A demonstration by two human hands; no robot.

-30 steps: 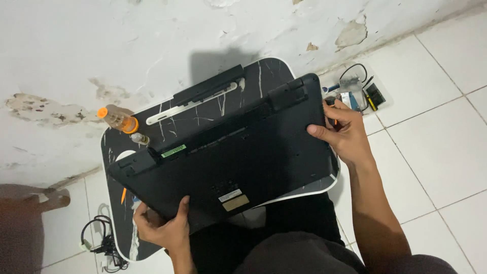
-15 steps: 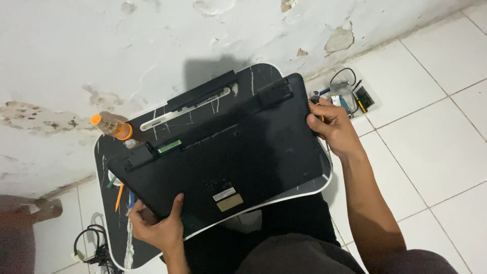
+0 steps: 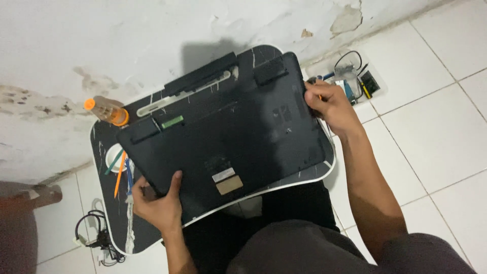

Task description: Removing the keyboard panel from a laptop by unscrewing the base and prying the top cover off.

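In the head view, a black laptop (image 3: 228,142) is seen lying underside up on a small black tabletop (image 3: 109,231) with a white rim, set on the tiled floor (image 3: 431,127) close to a peeling white wall (image 3: 101,40). The laptop is turned at an angle, and its lower corner reaches over the tabletop's near edge. The left hand (image 3: 157,203) is closed on the laptop's near left edge, the thumb laid flat on the underside and the fingers tucked beneath, out of sight. The right hand (image 3: 329,104) is curled around the far right edge, fingers wrapped over the rim, with something small and orange seen at the fingertips; what it is cannot be told. Two small labels, one pale and one brown, are seen on the underside near the left thumb. A long black battery (image 3: 200,76) lies along the tabletop's far edge, just beside the laptop. A bottle with an orange cap (image 3: 106,110) lies on its side at the far left corner. Orange, green and blue thin tools (image 3: 119,170) rest at the tabletop's left. A tangle of black cable (image 3: 96,238) lies on the floor at the left, and a clear tray of small parts (image 3: 352,81) sits on the floor just beyond the right hand.
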